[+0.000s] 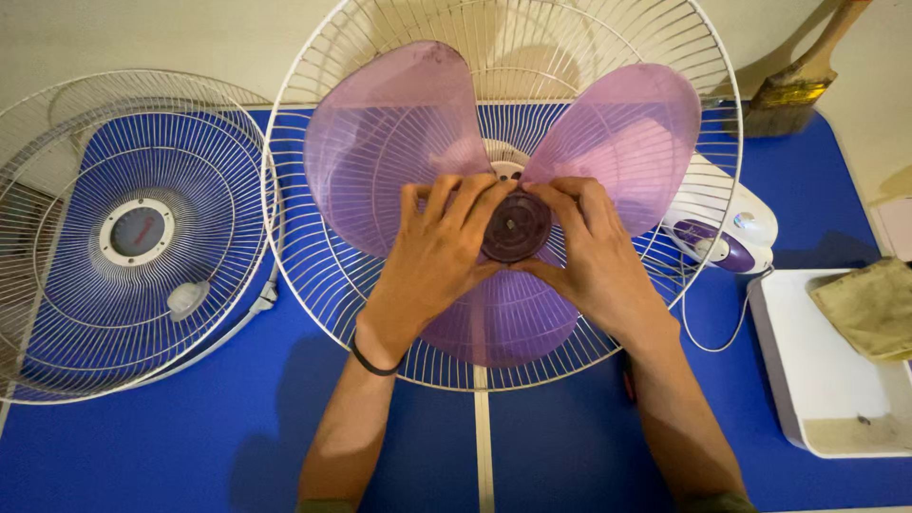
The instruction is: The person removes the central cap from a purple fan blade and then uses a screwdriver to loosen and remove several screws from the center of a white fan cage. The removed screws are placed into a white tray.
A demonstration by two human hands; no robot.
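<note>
A translucent purple three-blade fan propeller (399,133) sits inside a white wire rear grille (313,275) that lies on a blue surface. Both my hands close around its dark purple hub (516,228) in the middle. My left hand (439,247) grips the hub's left side, with a black band on the wrist. My right hand (589,252) grips the hub's right side. The lower blade is partly hidden under my hands.
A second white wire grille (57,285) with a round grey centre cap lies at the left. The fan's white and purple base (727,233) shows behind the grille at right. A white tray (807,380) holds a tan cloth (869,304). A paintbrush (793,90) leans at the top right.
</note>
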